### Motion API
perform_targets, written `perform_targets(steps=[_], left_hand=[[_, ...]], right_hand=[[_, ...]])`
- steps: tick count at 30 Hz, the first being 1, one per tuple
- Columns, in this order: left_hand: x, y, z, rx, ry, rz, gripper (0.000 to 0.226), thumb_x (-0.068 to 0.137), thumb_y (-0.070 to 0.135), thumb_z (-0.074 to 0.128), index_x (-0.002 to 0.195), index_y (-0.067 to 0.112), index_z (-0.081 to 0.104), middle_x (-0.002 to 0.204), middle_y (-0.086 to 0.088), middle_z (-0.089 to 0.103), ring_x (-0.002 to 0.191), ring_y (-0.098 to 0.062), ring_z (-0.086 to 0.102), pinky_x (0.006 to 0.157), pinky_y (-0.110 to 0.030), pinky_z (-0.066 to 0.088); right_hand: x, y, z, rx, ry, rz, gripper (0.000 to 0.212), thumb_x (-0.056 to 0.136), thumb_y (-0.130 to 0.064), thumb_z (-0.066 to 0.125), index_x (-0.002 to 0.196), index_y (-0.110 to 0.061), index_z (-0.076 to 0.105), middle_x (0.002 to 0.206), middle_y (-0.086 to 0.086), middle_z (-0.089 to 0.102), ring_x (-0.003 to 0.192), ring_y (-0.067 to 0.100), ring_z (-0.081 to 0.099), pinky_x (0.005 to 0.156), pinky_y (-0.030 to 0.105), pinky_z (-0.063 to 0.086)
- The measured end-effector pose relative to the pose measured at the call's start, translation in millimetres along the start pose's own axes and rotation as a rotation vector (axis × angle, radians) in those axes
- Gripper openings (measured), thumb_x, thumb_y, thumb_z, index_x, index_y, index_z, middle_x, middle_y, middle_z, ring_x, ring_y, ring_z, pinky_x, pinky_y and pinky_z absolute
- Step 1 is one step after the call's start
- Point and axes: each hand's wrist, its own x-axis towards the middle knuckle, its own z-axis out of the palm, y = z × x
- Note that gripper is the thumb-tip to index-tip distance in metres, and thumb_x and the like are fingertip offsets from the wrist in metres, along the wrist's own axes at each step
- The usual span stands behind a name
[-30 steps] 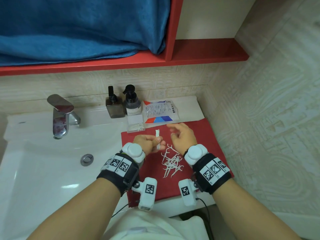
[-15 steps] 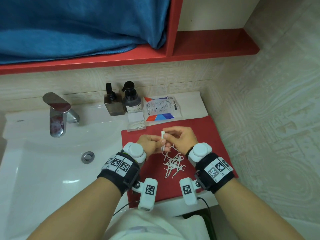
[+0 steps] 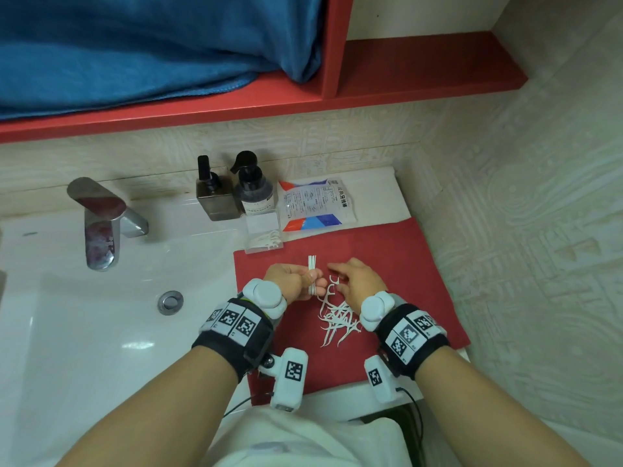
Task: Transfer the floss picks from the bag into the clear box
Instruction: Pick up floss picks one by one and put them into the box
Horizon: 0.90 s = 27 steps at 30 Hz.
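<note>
A loose pile of white floss picks (image 3: 337,320) lies on the red mat (image 3: 397,261). My left hand (image 3: 293,281) grips a small upright bundle of picks (image 3: 312,264), their ends sticking up above its fingers. Just to the right, my right hand (image 3: 360,279) hovers over the pile's top with fingers loosely curled; one pick (image 3: 334,281) lies by its fingertips. The clear box (image 3: 264,234) sits at the mat's far left corner with a few picks inside. The floss bag (image 3: 317,205) lies flat behind the mat.
Two dark pump bottles (image 3: 232,193) stand left of the bag against the wall. A chrome tap (image 3: 99,220) and the white sink basin (image 3: 101,315) fill the left. A red shelf (image 3: 421,79) with a blue towel (image 3: 135,45) hangs overhead.
My right hand has let go of the bundle it touched half a second ago and dropped back toward the pile. My left hand keeps holding the bundle.
</note>
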Motion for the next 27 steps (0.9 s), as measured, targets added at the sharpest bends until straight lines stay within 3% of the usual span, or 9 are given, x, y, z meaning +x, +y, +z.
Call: perform_targets(steps=[4, 8, 13, 15, 18, 23, 27], left_hand=[[1.2, -2.2, -2.2, -0.003, 0.014, -0.012, 0.015, 0.090, 0.014, 0.063, 0.097, 0.003, 0.071, 0.086, -0.010, 0.074, 0.075, -0.019, 0.071, 0.068, -0.026, 0.054], [3.8, -0.2, -4.0, -0.024, 0.006, -0.033, 0.011, 0.091, 0.009, 0.061, 0.093, 0.003, 0.070, 0.081, -0.008, 0.073, 0.068, -0.015, 0.071, 0.063, -0.022, 0.052], [9.3, -4.2, -9.2, -0.034, 0.030, -0.060, 0.011, 0.090, 0.010, 0.062, 0.093, 0.004, 0.071, 0.084, -0.010, 0.074, 0.070, -0.017, 0.072, 0.063, -0.023, 0.053], [11.5, -6.6, -11.8, -0.046, 0.041, -0.070, 0.012, 0.090, 0.010, 0.062, 0.094, 0.003, 0.071, 0.083, -0.009, 0.074, 0.069, -0.016, 0.072, 0.062, -0.023, 0.053], [15.7, -8.9, -18.7, -0.060, 0.061, -0.079, 0.011, 0.091, 0.011, 0.062, 0.091, 0.005, 0.071, 0.080, -0.007, 0.075, 0.068, -0.016, 0.071, 0.064, -0.024, 0.053], [24.8, -13.2, -29.2, -0.092, 0.113, -0.096, 0.011, 0.091, 0.009, 0.060, 0.087, 0.008, 0.071, 0.080, -0.007, 0.075, 0.067, -0.015, 0.071, 0.065, -0.025, 0.053], [32.0, -14.4, -31.1, -0.117, 0.142, -0.091, 0.010, 0.091, 0.011, 0.061, 0.088, 0.008, 0.071, 0.079, -0.005, 0.074, 0.069, -0.015, 0.071, 0.069, -0.027, 0.054]], right_hand=[[6.4, -3.3, 1.2, -0.070, -0.083, -0.037, 0.049, 0.093, -0.009, 0.057, 0.137, -0.029, 0.052, 0.117, 0.001, 0.050, 0.104, 0.018, 0.056, 0.084, 0.024, 0.042], [15.2, -2.1, -2.6, -0.081, -0.091, 0.028, 0.026, 0.089, -0.010, 0.062, 0.114, -0.019, 0.061, 0.111, 0.003, 0.053, 0.099, 0.022, 0.059, 0.082, 0.030, 0.046], [24.2, -2.8, -2.2, -0.088, -0.145, 0.043, 0.021, 0.087, -0.003, 0.056, 0.092, -0.023, 0.055, 0.093, -0.006, 0.054, 0.077, 0.011, 0.056, 0.065, 0.022, 0.041], [28.9, -4.3, -1.6, -0.042, -0.136, 0.079, 0.026, 0.085, -0.001, 0.055, 0.096, -0.025, 0.054, 0.091, -0.006, 0.061, 0.082, 0.016, 0.061, 0.071, 0.028, 0.049], [34.2, -9.4, -1.0, 0.049, -0.024, 0.041, 0.040, 0.086, -0.002, 0.056, 0.120, -0.022, 0.054, 0.095, -0.006, 0.058, 0.090, 0.016, 0.058, 0.080, 0.033, 0.049], [46.2, -27.8, -11.1, 0.325, 0.081, -0.032, 0.021, 0.087, -0.014, 0.065, 0.103, -0.027, 0.064, 0.085, -0.008, 0.062, 0.073, 0.011, 0.062, 0.073, 0.029, 0.053], [51.4, -39.0, -21.5, 0.525, 0.009, -0.072, 0.013, 0.087, -0.013, 0.068, 0.095, -0.022, 0.066, 0.077, -0.002, 0.069, 0.065, 0.012, 0.069, 0.072, 0.029, 0.056]])
